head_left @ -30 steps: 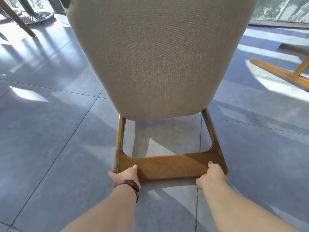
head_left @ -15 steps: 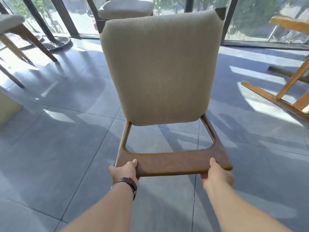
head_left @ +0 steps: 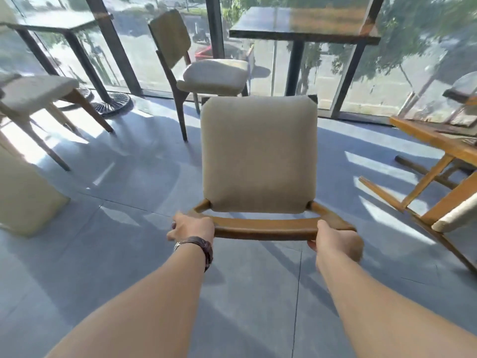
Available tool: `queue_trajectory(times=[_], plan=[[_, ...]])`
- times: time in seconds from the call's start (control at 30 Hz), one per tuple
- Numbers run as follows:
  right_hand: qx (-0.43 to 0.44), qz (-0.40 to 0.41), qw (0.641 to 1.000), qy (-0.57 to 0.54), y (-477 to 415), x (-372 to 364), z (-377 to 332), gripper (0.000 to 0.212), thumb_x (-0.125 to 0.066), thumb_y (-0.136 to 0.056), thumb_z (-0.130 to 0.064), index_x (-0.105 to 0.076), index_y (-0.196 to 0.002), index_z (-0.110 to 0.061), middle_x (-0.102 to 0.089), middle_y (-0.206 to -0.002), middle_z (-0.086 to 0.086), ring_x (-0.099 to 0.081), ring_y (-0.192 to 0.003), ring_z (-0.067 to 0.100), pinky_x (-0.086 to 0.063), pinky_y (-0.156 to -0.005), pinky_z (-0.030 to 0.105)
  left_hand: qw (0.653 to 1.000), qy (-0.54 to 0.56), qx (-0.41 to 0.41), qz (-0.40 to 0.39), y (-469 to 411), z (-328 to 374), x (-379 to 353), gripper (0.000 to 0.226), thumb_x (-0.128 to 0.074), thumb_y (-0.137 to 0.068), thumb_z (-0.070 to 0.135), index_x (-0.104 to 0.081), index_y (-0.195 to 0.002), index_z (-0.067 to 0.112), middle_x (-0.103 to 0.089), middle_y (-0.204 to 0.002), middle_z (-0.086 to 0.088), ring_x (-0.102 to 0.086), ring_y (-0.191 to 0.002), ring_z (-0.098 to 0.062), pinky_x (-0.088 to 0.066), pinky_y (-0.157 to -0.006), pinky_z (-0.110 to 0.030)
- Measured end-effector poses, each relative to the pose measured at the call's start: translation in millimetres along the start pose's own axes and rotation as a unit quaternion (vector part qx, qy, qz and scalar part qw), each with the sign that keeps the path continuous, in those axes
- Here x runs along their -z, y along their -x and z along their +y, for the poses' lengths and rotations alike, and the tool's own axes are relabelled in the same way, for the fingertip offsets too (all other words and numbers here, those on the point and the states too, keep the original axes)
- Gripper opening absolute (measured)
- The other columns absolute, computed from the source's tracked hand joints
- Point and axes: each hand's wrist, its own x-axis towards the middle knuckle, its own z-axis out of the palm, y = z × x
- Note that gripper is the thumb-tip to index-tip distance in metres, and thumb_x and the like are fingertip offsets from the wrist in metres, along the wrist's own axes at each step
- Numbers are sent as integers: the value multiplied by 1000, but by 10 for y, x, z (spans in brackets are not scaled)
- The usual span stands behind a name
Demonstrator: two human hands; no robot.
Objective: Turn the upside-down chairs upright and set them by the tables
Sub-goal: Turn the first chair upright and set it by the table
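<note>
Chair gripped by its wooden rail, mid-carry toward the window tables.

The beige upholstered chair with brown wooden frame (head_left: 259,156) hangs before the dark square pedestal table (head_left: 304,24); setting it down there looks next, once its legs point downward. Right of it, a light-wood chair (head_left: 436,202) lies tipped, cut off. Left hand (head_left: 192,227) and right hand (head_left: 335,241) both clench the rail; its legs are hidden, edges blurred.

Ahead of us: held chair (head_left: 259,156), with a table (head_left: 304,27) behind it.
Our left: upright chair (head_left: 206,73).
Our right: tipped chair (head_left: 438,192).
</note>
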Motion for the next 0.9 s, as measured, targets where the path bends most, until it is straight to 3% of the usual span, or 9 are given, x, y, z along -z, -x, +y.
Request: queue_trajectory(times=[0.2, 0.27, 0.33, 0.4, 0.47, 0.57, 0.7, 0.77, 0.9], plan=[[65, 45, 997, 14, 260, -246, -720, 58, -78, -78, -14, -37, -119, -23, -53, -99, 10, -63, -49, 30, -64, -57, 49, 996, -36, -81, -33, -296, 750, 82, 55, -56, -64, 27, -65, -118, 22, -47, -119, -16, -56, -110, -37, -62, -84, -50], [123, 41, 989, 73, 352, -343, -951, 56, -73, -78, -21, -48, -127, -31, -61, -98, 3, -68, -54, 33, -64, -66, 49, 989, -71, -108, -66, -389, 1044, 100, 50, -59, -75, 27, -64, -123, 17, -45, -124, -21, -53, -102, -33, -61, -86, -48], [182, 31, 967, 177, 362, -475, -1141, 33, -61, -76, -35, -64, -107, -26, -68, -93, 3, -70, -65, 35, -61, -75, 46, 976, -145, -139, -87, -482, 1330, 105, 45, -55, -88, 32, -63, -130, 18, -45, -129, -26, -52, -105, -35, -55, -97, -46], [214, 9, 929, 301, 260, -598, -1310, 36, -45, -85, -48, -65, -95, -21, -66, -94, 8, -67, -88, 39, -50, -79, 39, 950, -238, -178, -95, -504, 1602, 70, 43, -43, -99, 42, -64, -130, 22, -38, -141, -31, -44, -126, -45, -41, -109, -48], [253, 35, 874, 413, 145, -725, -1487, 65, -19, -89, -64, -68, -94, -22, -64, -100, 12, -58, -97, 38, -45, -81, 42, 916, -308, -236, -99, -524, 1821, -20, 45, -29, -104, 44, -65, -126, 27, -12, -160, -35, -15, -147, -50, -25, -119, -57], [337, 85, 770, 535, 141, -822, -1849, 65, -26, -97, -59, -72, -111, -16, -56, -119, 14, -48, -110, 35, -44, -94, 47, 838, -387, -372, -100, -628, 2066, -193, 41, -27, -107, 31, -62, -127, 28, -3, -169, -23, 12, -154, -46, -1, -124, -59], [418, 23, 718, 556, 4, -984, -2216, 52, -29, -103, -44, -67, -121, -13, -54, -123, 8, -44, -115, 32, -39, -98, 47, 726, -481, -472, -138, -689, 2538, -400, 43, -38, -93, 6, -62, -122, 28, -58, -133, -3, -34, -142, -35, -6, -118, -75], [488, -51, 679, 547, -55, -1075, -2203, 52, -25, -101, -45, -70, -112, -21, -61, -116, 4, -52, -112, 31, -39, -94, 46, 685, -497, -490, -208, -591, 2683, -513, 54, -37, -86, -1, -65, -117, 33, -65, -117, 5, -48, -126, -24, 2, -110, -83], [560, -180, 612, 529, -86, -1221, -2136, 33, -49, -91, -54, -64, -110, -32, -71, -103, -9, -64, -103, 20, -39, -88, 42, 654, -472, -511, -299, -459, 2696, -800, 57, -40, -86, 4, -64, -125, 38, -69, -119, 11, -53, -123, -17, -2, -115, -72]])
